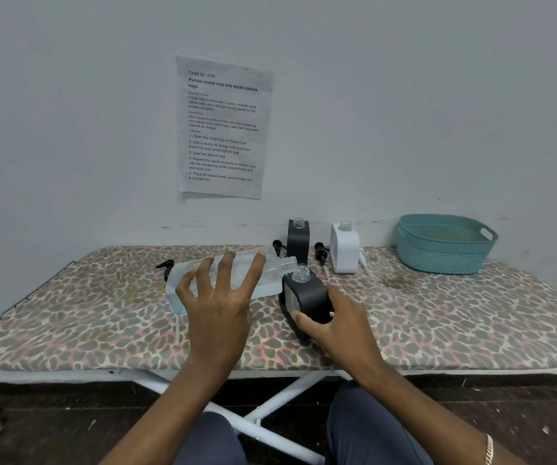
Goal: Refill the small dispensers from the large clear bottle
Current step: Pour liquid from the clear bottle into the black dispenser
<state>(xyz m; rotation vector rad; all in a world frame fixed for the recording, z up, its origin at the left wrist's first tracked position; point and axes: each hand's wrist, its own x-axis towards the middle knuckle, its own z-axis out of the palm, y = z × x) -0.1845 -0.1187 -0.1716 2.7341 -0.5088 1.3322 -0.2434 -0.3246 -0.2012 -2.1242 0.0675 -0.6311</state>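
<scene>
From the head camera, the work sits on an ironing board (438, 317) with a leopard-print cover. The left hand (216, 303) has its fingers spread over the large clear bottle (236, 280) and holds it tipped almost flat, its open mouth just beside and slightly above the neck of the near black dispenser (309, 295). The right hand (340, 325) grips that dispenser low on its side and leans it a little toward the bottle.

This looks like the start of a pour into the first dispenser. I cannot tell whether liquid is crossing yet, as the stream (if there is one) is too faint to see.

The next move probably calls for lining the mouth squarely over the narrow neck and raising the bottle's base slowly. With an opening that small, a quick tip would likely spill onto the cover.

A second black dispenser (298, 239) and a white dispenser (344, 250) stand uncapped near the wall, waiting. Loose pump tops (320, 251) lie beside them, and a teal basket (444, 250) sits at the far right.
</scene>
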